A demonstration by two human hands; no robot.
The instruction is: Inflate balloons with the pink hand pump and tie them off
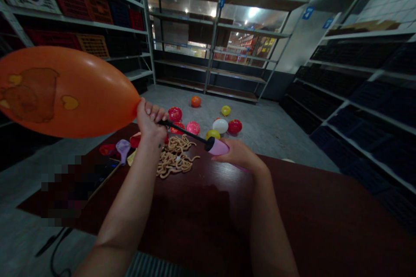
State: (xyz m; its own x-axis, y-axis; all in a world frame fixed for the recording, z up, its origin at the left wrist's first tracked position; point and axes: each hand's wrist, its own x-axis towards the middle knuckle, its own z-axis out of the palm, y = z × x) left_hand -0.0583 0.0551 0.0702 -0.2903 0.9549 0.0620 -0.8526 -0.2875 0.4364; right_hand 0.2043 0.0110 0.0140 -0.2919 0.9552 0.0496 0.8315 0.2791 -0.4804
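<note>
A large inflated orange balloon (94, 91) with a printed figure fills the left of the view. My left hand (149, 117) is closed round its neck, where the black nozzle end of a balloon pump (219, 147) meets it. The pump has a black rod and a pink barrel. Over the table, my right hand (240, 156) grips the pink barrel, its fingers partly hidden. Below the pump, a heap of tan cord (175, 160) lies on the dark brown table (208, 216). Uninflated balloons (122, 149) rest at the table's far left, beside my left forearm.
Several inflated balloons lie on the grey floor beyond the table, among them a white balloon (220, 126) and a red balloon (235, 127). Shelves with crates (94, 8) stand at the left. A metal rack (211, 47) stands at the back, and dark stacked shelving (367, 108) at the right.
</note>
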